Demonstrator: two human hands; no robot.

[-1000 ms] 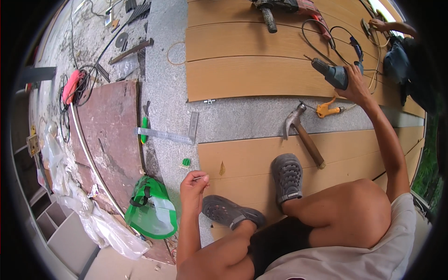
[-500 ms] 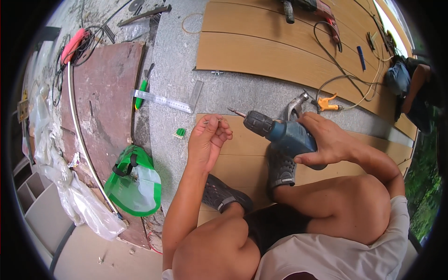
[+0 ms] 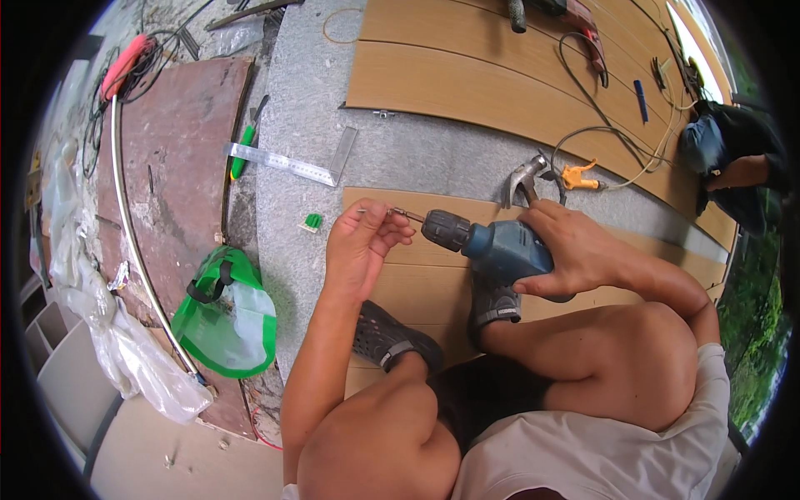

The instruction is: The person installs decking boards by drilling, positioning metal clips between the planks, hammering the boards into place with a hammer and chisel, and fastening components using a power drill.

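Observation:
My left hand is closed in a pinch, thumb against forefinger, on a thin screw whose end sticks out past the thumb. My right hand wraps around a blue cordless drill with a black chuck. The drill points left, and its driver bit reaches the fingertips of my left hand. Whether the bit sits in the screw head is hidden by the fingers. Just beyond my right hand lies a claw hammer. A small green piece lies left of my left hand.
Brown planks lie ahead, with a red power tool and cable on them. An orange air blow gun lies near the hammer. Leftward are a try square, a green knife and a green-edged pouch. Another person is at right.
The drill has moved so its bit now meets the fingertips of my left hand; before, there was a gap. The view has shifted slightly. My left hand keeps its pinch.

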